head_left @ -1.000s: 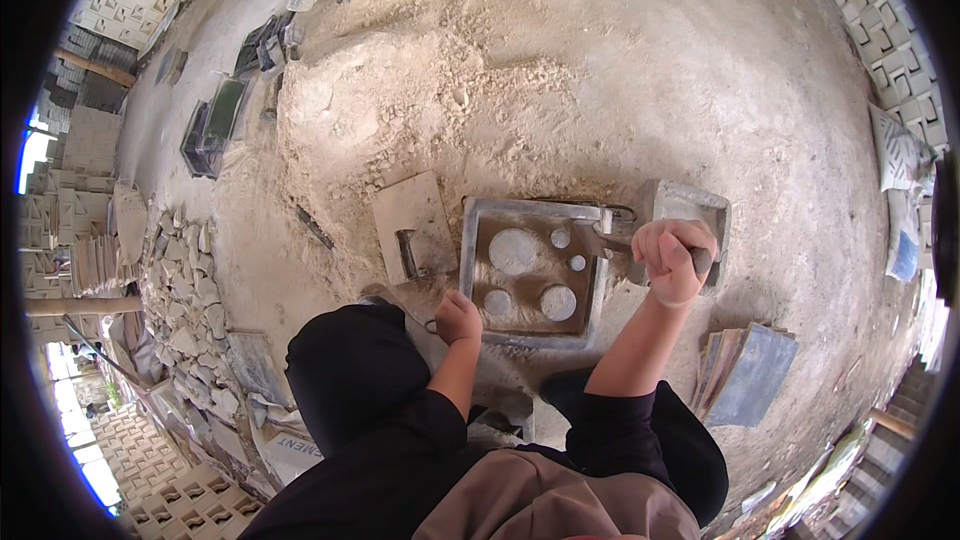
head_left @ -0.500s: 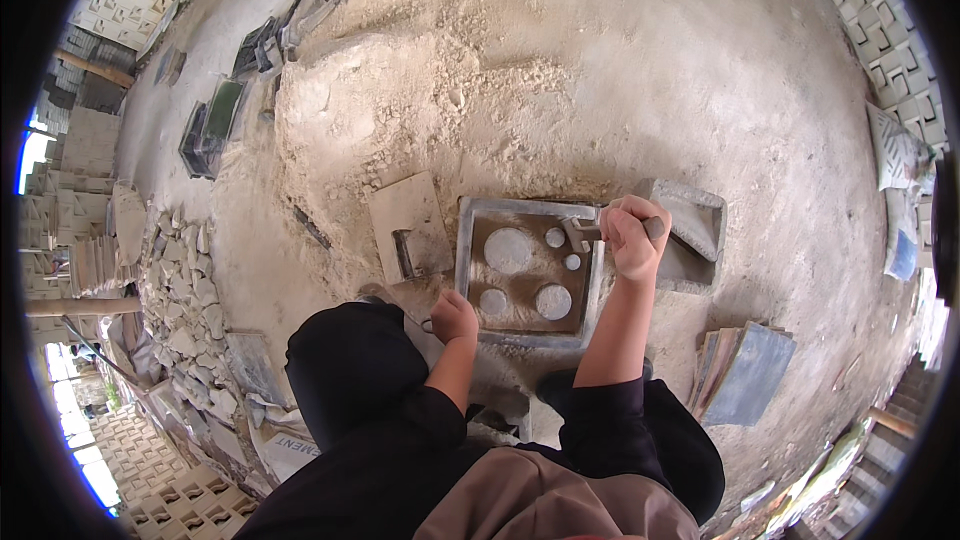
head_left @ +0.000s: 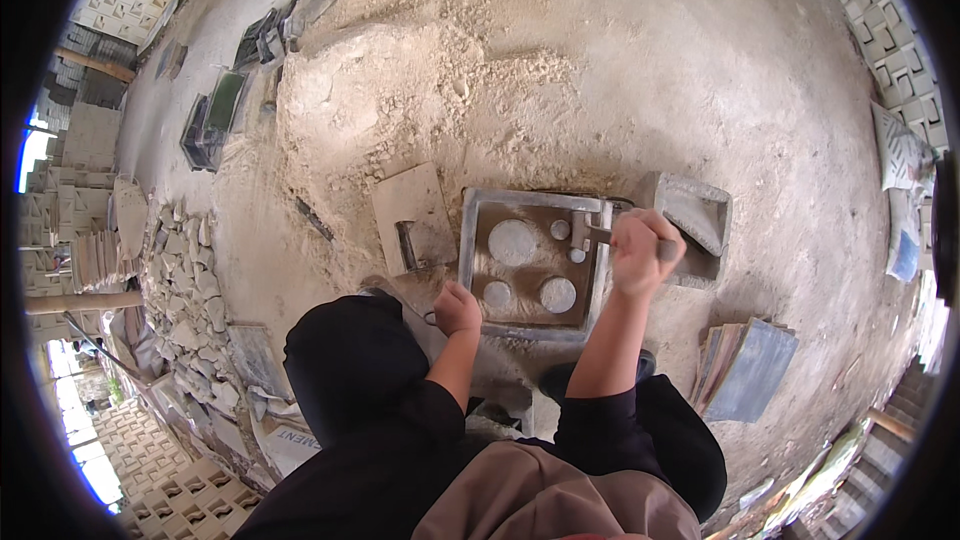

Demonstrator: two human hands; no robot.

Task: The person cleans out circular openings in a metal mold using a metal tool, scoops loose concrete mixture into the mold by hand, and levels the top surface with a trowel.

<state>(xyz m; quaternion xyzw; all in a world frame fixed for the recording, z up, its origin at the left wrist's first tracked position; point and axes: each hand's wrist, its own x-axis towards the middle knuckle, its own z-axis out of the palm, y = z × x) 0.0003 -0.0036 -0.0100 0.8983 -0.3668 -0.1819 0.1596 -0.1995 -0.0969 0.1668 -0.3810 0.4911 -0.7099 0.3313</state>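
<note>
A square metal-edged mould (head_left: pixel 468 240) lies on the ground before me, holding brown, sandy material around several round grey discs, the biggest a disc (head_left: pixel 512 242) at the upper left. My right hand (head_left: pixel 642 248) is closed round the handle of a hammer (head_left: pixel 581 231). Its head is over the mould's right side, beside two small discs. At the mould's lower left corner my left hand (head_left: pixel 457 310) is a fist. A thin dark loop shows beside it, but what the fingers hold is hidden.
Left of the mould lies a square board (head_left: pixel 415 205) with a handle. A grey concrete trough (head_left: pixel 690 225) stands at the right, with stacked panels (head_left: pixel 750 370) nearer me. Loose sandy soil (head_left: pixel 370 90) spreads beyond; broken stone pieces (head_left: pixel 185 280) are heaped at far left.
My right hand has shifted slightly right and nearer to me, and the hammer's head has turned more upright in the picture. My left hand stays at the mould's corner.
</note>
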